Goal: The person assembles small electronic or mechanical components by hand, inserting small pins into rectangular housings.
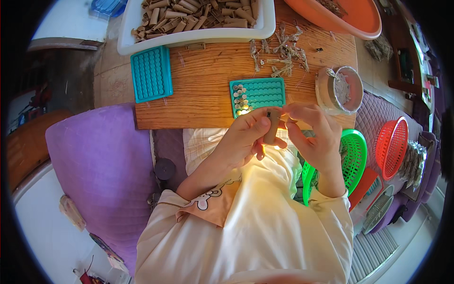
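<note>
My left hand [243, 137] is closed around a short brown cardboard tube [271, 128], held nearly upright just past the table's front edge. A small dark spot shows near the tube's top end. Beside that end is my right hand [318, 132], its thumb and forefinger drawn together; whatever lies between them is too small to make out. Right behind both hands on the table sits a teal tray [267, 97] with rows of round hollows. Several small round silvery pieces [240, 97] lie along its left side.
A white tub [198, 35] heaped with brown tubes [189, 16] stands at the back. Left is another teal tray [151, 75]. Twisted bundles [288, 47] lie near an orange basin [366, 26]. A bucket [326, 97] stands at the right edge, green [357, 156] and red baskets [392, 147] beyond.
</note>
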`<state>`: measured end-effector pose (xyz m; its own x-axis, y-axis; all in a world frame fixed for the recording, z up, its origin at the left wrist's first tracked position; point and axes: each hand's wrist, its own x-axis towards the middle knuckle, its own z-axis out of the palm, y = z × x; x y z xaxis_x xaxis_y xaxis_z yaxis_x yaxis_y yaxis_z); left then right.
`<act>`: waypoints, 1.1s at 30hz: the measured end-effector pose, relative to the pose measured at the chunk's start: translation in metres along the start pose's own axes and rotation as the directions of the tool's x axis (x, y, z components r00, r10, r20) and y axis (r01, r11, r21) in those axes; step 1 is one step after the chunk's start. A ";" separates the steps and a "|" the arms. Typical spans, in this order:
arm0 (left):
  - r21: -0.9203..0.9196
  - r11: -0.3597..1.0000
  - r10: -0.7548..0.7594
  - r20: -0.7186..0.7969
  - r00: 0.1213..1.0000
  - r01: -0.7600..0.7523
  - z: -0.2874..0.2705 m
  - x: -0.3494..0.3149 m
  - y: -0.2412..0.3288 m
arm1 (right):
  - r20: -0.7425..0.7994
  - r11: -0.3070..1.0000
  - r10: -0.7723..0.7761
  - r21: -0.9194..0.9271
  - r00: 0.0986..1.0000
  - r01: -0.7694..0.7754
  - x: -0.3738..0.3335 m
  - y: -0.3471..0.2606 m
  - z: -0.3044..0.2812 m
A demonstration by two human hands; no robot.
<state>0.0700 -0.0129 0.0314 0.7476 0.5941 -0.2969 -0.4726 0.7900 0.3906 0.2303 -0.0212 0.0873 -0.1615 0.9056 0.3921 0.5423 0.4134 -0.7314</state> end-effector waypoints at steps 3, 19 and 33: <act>0.080 0.997 -0.003 0.005 1.000 0.003 0.003 -0.005 0.005 | 0.071 0.999 0.033 -0.020 0.997 -0.031 -0.002 -0.004 -0.002; 0.361 0.928 -0.067 -0.083 0.994 0.093 0.008 -0.001 0.008 | 0.191 0.988 0.110 -0.127 0.975 -0.087 -0.011 -0.001 0.003; 0.319 0.947 -0.028 -0.048 0.998 0.041 -0.004 0.004 0.005 | 0.093 0.992 0.127 -0.010 0.987 -0.127 -0.013 0.014 0.015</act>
<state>0.0690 -0.0059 0.0290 0.7374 0.5785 -0.3487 -0.2674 0.7240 0.6358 0.2274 -0.0258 0.0634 -0.1674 0.9557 0.2419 0.5669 0.2941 -0.7695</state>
